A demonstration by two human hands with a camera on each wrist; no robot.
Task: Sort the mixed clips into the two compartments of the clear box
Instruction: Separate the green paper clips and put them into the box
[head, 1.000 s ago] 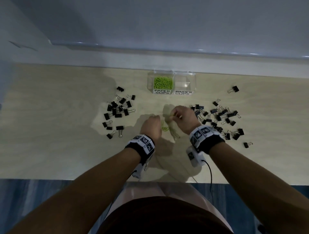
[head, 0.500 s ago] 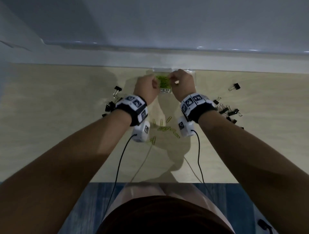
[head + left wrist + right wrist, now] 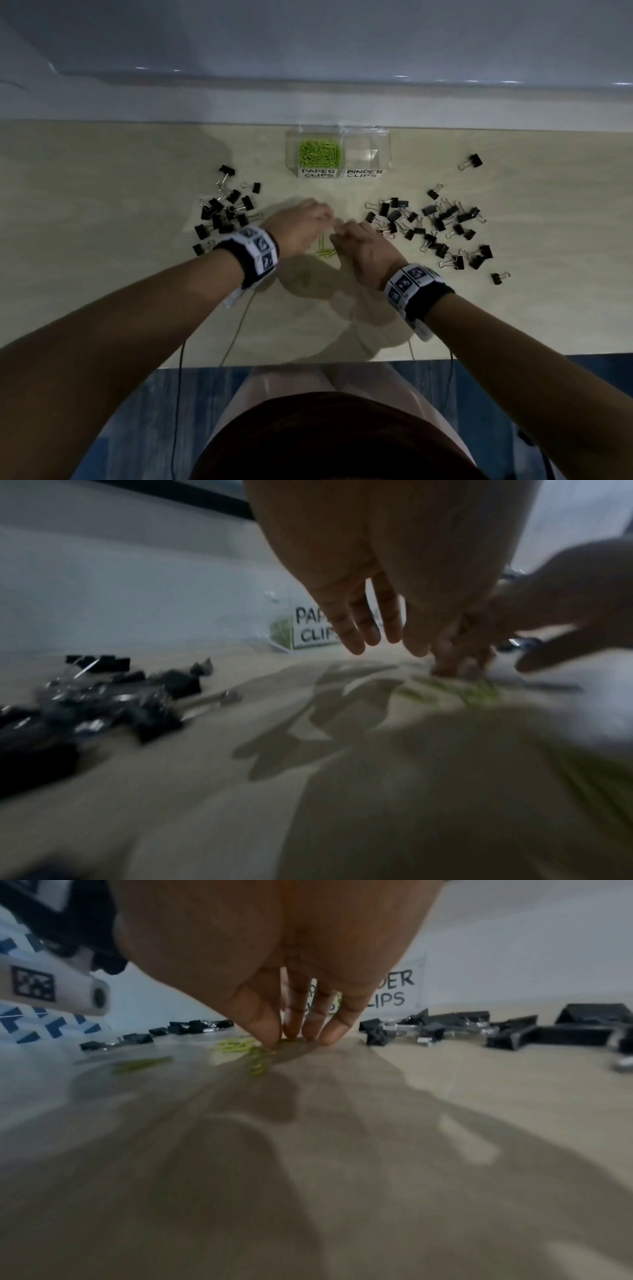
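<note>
On the pale table (image 3: pixel 102 274), I have both hands down over the last few green paper clips (image 3: pixel 325 253), midway between two scatters of black binder clips (image 3: pixel 224 214). My right hand (image 3: pixel 363 246) has its fingertips (image 3: pixel 270 1039) down on a small bunch of those clips; I cannot tell whether it grips them. My left hand (image 3: pixel 298 229) hangs with fingers (image 3: pixel 352 639) straight, holding nothing. The clear box (image 3: pixel 383 150) stands at the far edge, green clips filling its left compartment.
</note>
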